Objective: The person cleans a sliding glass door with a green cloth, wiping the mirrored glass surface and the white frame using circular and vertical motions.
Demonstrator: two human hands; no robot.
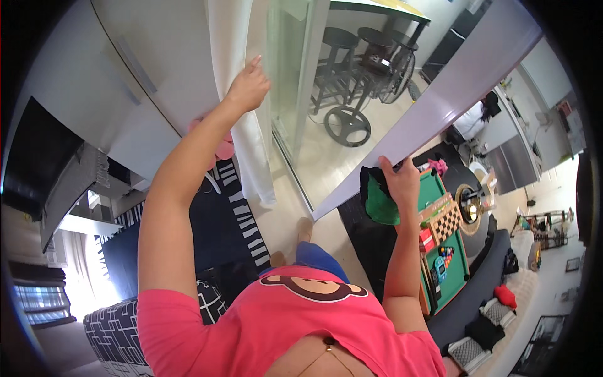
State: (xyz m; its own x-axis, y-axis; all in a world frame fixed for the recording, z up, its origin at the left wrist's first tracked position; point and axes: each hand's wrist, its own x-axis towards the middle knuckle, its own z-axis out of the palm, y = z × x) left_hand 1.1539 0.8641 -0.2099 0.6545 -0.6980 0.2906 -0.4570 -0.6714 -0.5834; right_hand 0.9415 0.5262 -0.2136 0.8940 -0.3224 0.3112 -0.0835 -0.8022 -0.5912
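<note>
My left hand (249, 87) is raised against a white curtain (231, 70) beside a sliding glass door (288, 70); its index finger points out, and whether the fingers pinch cloth cannot be told. With my right hand (403, 181) I hold a green and black cloth (380, 200) at the edge of a pale door panel or pillar (424, 113). The cloth hangs below the thumb.
Beyond the glass stand dark stools (340, 38) and a pedestal fan (348, 126). At the right are a small pool table (454, 268) bearing a chessboard (444, 225), a grey sofa (490, 254) and a seated person (471, 118). White cabinets (155, 56) rise at the left.
</note>
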